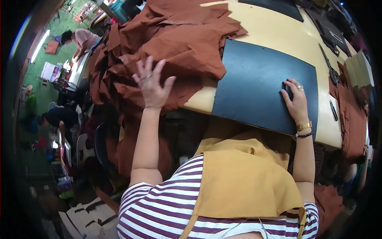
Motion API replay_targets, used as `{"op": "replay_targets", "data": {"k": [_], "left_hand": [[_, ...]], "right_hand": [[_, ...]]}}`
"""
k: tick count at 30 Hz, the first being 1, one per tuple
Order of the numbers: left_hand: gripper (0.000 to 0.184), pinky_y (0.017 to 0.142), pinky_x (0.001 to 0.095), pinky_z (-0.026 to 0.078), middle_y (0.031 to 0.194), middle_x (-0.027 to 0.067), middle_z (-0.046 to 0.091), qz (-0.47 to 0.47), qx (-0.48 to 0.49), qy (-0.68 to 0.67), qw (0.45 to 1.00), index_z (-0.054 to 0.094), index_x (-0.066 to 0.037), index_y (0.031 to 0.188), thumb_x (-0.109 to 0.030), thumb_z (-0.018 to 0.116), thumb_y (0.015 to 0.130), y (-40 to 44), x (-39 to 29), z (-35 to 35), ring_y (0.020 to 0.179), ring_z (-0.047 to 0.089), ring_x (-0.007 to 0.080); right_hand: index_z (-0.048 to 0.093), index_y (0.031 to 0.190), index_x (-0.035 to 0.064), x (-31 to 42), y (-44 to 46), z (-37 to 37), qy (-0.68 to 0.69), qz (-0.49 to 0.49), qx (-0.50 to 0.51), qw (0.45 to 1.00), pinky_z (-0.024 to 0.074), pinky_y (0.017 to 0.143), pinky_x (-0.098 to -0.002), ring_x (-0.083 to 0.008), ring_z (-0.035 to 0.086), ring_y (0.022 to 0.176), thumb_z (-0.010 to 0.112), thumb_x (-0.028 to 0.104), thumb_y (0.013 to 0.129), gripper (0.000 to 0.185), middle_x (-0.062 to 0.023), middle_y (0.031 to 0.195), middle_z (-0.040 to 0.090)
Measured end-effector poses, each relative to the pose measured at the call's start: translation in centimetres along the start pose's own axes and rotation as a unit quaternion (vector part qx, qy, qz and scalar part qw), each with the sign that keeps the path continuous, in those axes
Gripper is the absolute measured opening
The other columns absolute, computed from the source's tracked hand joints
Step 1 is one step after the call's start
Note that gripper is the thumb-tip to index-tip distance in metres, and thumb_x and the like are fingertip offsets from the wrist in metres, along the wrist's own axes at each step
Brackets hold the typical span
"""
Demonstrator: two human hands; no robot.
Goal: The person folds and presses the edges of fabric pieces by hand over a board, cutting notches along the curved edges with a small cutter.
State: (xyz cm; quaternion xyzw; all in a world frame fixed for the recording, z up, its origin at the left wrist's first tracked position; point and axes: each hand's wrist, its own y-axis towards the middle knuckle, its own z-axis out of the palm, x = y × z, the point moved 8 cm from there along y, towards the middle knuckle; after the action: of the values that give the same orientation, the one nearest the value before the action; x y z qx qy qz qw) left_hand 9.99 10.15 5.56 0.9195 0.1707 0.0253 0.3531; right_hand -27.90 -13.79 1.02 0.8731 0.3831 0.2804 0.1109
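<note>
My left hand (154,88) is raised with its fingers spread, over the near edge of a large crumpled heap of reddish-brown leather-like material (179,51). It holds nothing; whether the palm touches the heap I cannot tell. On a dark flat mat (254,87), my right hand (295,101) has its fingers curled round a small dark object (288,91). That object is mostly covered by the fingers and its kind is unclear. The mat lies on a pale yellow table, at its near edge.
Right of the mat lie a dark pen-like tool (333,110) and a long dark tool (331,69). More brown material (350,123) hangs over the table's right end, near stacked pale pieces (360,69). Two people (81,42) work at the left; another person's arm (363,171) shows at right.
</note>
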Motion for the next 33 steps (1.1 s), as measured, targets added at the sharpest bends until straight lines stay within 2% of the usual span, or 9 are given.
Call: {"op": "replay_targets", "data": {"k": [3,6,12,16,18,19,23,29,33], "left_hand": [[0.025,0.107,0.0694,0.018,0.129,-0.0041,0.060,0.100,0.024,0.003,0.995,0.070,-0.024,0.103,-0.039,0.069,0.084,3.6,-3.9,3.5,0.131,0.047,0.0233],[0.014,0.107,0.0680,0.019,0.113,-0.0073,0.068,0.061,-0.015,-0.068,0.996,0.071,-0.023,0.098,-0.032,0.066,0.088,6.3,-4.2,4.4,0.120,0.057,0.0192],[0.011,0.098,0.0471,0.039,0.104,0.0054,0.071,-0.050,-0.154,-0.342,0.926,0.062,-0.009,0.100,-0.017,0.055,0.098,11.3,-7.8,2.3,0.091,0.066,0.0245],[0.012,0.091,0.0353,0.047,0.106,0.0099,0.070,0.086,-0.101,-0.494,0.859,0.063,-0.006,0.098,-0.016,0.056,0.098,11.5,-18.7,3.1,0.098,0.067,0.0185],[0.010,0.104,0.0489,0.036,0.112,0.0094,0.069,0.192,-0.007,-0.446,0.874,0.063,-0.010,0.099,-0.018,0.061,0.094,9.2,-24.3,3.9,0.105,0.066,0.0229],[0.012,0.107,0.0536,0.028,0.116,0.0081,0.067,0.205,0.040,-0.444,0.871,0.063,-0.011,0.101,-0.021,0.063,0.093,8.1,-26.3,4.6,0.111,0.064,0.0238],[0.038,0.110,0.0614,0.019,0.141,0.0063,0.050,0.229,0.109,-0.329,0.910,0.058,-0.019,0.121,-0.035,0.067,0.088,4.9,-27.6,6.9,0.136,0.041,0.0282],[0.090,0.108,0.0683,0.016,0.153,0.0127,0.031,0.143,0.155,-0.132,0.968,0.043,-0.018,0.141,-0.059,0.075,0.068,3.7,-21.8,9.3,0.145,0.021,0.0354],[0.107,0.106,0.0711,0.017,0.155,0.0133,0.026,0.099,0.227,-0.031,0.968,0.035,-0.020,0.147,-0.068,0.075,0.060,3.8,-19.1,10.3,0.144,0.019,0.0369]], "right_hand": [[0.064,0.111,0.0044,-0.2,-0.2,-0.2,0.000,-0.001,-0.006,1.000,0.0450,0.096,-0.0408,-0.0344,0.056,0.109,0.068,0.018,0.086,0.029,-0.0153,0.120,0.061],[0.064,0.111,0.0046,-0.3,-0.4,-0.3,0.004,-0.002,-0.017,1.000,0.0445,0.096,-0.0414,-0.0343,0.056,0.109,0.069,0.019,0.084,0.030,-0.0148,0.120,0.061],[0.063,0.114,0.0046,0.6,0.7,-0.4,0.172,0.021,-0.030,0.984,0.0456,0.095,-0.0379,-0.0311,0.056,0.114,0.071,0.022,0.085,0.035,-0.0149,0.119,0.061],[0.054,0.130,0.0054,2.2,2.5,2.2,0.565,0.076,0.045,0.820,0.0448,0.098,-0.0400,-0.0221,0.049,0.125,0.071,0.035,0.088,0.054,-0.0109,0.130,0.055],[0.057,0.124,0.0062,2.3,2.7,2.7,0.697,0.126,0.040,0.705,0.0489,0.092,-0.0367,-0.0180,0.055,0.115,0.069,0.034,0.090,0.046,-0.0092,0.120,0.059],[0.058,0.121,0.0066,2.1,2.6,3.0,0.755,0.150,0.036,0.638,0.0510,0.088,-0.0351,-0.0159,0.058,0.109,0.068,0.033,0.091,0.042,-0.0084,0.115,0.061],[0.060,0.098,0.0106,-4.7,1.0,2.1,0.610,0.256,-0.027,0.749,0.0523,0.062,-0.0211,-0.0039,0.058,0.063,0.063,0.024,0.095,0.014,0.0027,0.082,0.063],[0.058,0.098,0.0098,-17.4,-3.1,-2.4,0.535,0.339,-0.279,0.722,0.0506,0.050,-0.0205,-0.0059,0.060,0.057,0.065,0.022,0.093,0.015,0.0018,0.076,0.064],[0.057,0.098,0.0094,-17.7,-3.3,-4.2,0.522,0.319,-0.360,0.705,0.0523,0.055,-0.0220,-0.0091,0.062,0.064,0.065,0.021,0.094,0.014,-0.0003,0.079,0.064]]}}
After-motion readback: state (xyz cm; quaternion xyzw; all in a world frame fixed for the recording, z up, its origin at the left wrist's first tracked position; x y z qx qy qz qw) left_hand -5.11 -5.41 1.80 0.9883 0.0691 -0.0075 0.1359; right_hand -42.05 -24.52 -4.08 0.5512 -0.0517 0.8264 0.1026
